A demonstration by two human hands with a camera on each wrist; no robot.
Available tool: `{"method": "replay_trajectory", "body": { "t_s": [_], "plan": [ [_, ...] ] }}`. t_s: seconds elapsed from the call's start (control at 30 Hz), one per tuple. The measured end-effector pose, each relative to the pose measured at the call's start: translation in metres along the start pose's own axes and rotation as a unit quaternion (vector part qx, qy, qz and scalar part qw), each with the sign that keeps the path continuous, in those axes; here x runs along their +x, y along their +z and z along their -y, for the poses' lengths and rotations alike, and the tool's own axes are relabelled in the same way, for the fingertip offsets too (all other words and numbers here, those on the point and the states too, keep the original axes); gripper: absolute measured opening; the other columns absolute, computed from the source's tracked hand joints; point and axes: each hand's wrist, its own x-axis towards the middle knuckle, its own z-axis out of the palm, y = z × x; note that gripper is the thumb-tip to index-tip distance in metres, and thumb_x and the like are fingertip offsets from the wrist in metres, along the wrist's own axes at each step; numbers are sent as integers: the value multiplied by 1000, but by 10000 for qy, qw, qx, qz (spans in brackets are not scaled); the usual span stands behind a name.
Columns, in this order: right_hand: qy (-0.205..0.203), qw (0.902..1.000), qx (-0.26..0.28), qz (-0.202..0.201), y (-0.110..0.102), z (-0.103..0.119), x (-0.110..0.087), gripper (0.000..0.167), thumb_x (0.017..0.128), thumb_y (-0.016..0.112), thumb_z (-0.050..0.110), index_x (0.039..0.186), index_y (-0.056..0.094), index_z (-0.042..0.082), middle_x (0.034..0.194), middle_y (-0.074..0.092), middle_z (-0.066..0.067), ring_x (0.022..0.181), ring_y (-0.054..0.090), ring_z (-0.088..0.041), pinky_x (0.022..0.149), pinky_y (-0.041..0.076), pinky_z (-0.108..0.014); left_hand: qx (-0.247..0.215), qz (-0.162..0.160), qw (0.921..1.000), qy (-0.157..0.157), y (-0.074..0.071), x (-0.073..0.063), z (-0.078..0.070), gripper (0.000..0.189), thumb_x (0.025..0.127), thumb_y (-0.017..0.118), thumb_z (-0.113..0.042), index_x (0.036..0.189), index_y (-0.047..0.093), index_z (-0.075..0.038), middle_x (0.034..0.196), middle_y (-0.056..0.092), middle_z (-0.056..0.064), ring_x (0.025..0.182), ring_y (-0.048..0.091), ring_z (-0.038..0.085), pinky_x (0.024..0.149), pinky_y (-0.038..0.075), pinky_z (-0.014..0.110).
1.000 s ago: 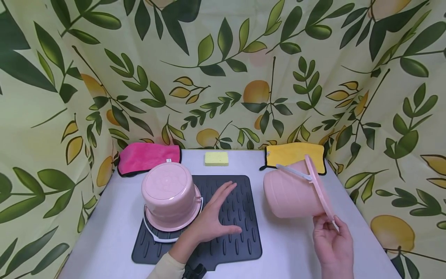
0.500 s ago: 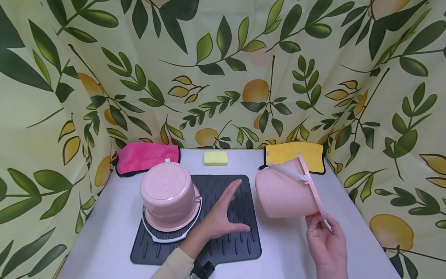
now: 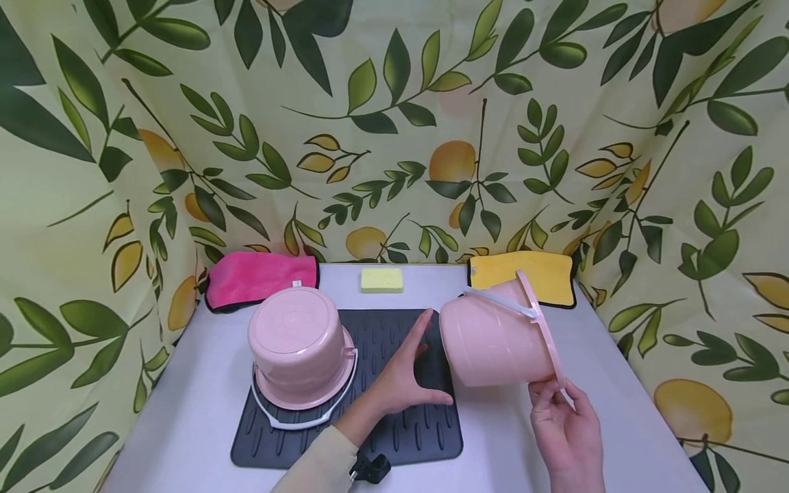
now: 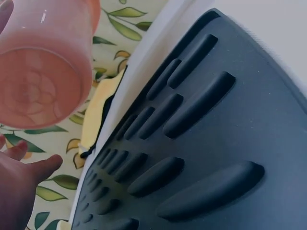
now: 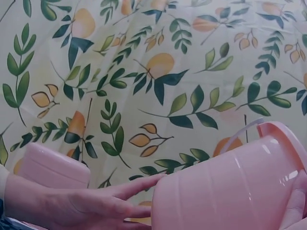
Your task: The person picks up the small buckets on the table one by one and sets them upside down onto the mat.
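Observation:
A pink bucket (image 3: pixel 493 335) with a light handle is tilted on its side, held up above the table at the right. My right hand (image 3: pixel 567 435) pinches the lower part of its rim between thumb and fingers. My left hand (image 3: pixel 401 380) has its fingers spread and thumb apart, close to the bucket's base; whether it touches cannot be told. In the left wrist view the bucket's round bottom (image 4: pixel 38 86) faces me. A second pink bucket (image 3: pixel 296 342) stands upside down on the dark ridged mat (image 3: pixel 425 438), its white handle lying around the rim.
At the back lie a pink cloth (image 3: pixel 261 277), a yellow sponge (image 3: pixel 381 280) and a yellow cloth (image 3: pixel 524 267). A leaf-patterned curtain (image 3: pixel 394 137) encloses the white table (image 3: pixel 616 342) behind and at the sides.
My right hand has carried the tilted bucket leftward, toward the mat. The left hand has moved right, and its fingers are now near the bucket's base. The upside-down bucket stays put.

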Motion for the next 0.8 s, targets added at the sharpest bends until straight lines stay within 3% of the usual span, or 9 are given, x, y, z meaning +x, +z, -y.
{"method": "replay_trajectory", "body": {
  "t_s": [0.13, 0.33, 0.47, 0.67, 0.8],
  "plan": [
    [123, 9999, -28, -5, 1, -6, -2, 41, 112, 57, 6, 149, 40, 14, 142, 51, -4, 119, 59, -16, 94, 57, -22, -229, -41, 9997, -22, 0, 4, 5, 142, 73, 102, -14, 175, 5, -40, 180, 13, -13, 163, 22, 20, 125, 35, 48],
    [348, 9992, -62, 202, -2, -13, -6, 37, 112, 55, 4, 145, 41, 10, 139, 51, -7, 117, 60, -18, 94, 58, -23, -471, -46, 9989, -13, 1, 7, 10, 149, 70, 103, -12, 175, -1, -34, 180, 12, -8, 163, 20, 21, 124, 36, 53],
    [587, 9972, -186, 416, -5, -19, -7, 28, 113, 52, 4, 140, 43, 5, 133, 49, -8, 108, 58, -20, 94, 58, -23, -982, -50, 9951, 104, 0, 7, 14, 154, 69, 102, -6, 175, -6, -35, 181, 12, -3, 164, 20, 24, 123, 36, 56],
    [537, 9974, -389, 271, -2, -28, -7, 34, 112, 56, 4, 143, 42, 7, 133, 49, -6, 107, 59, -20, 96, 56, -21, -1401, -13, 9901, 122, -3, 5, 16, 153, 71, 105, -29, 173, -9, -43, 180, 14, -2, 162, 23, 25, 118, 41, 58],
    [539, 9976, -363, 239, -2, -29, -7, 32, 112, 55, 3, 142, 44, 7, 132, 51, -6, 107, 59, -19, 96, 56, -20, -1269, -80, 9917, 176, -2, 6, 12, 159, 67, 105, -11, 174, -10, -38, 179, 17, -2, 161, 26, 23, 120, 39, 58]
  ]
}}
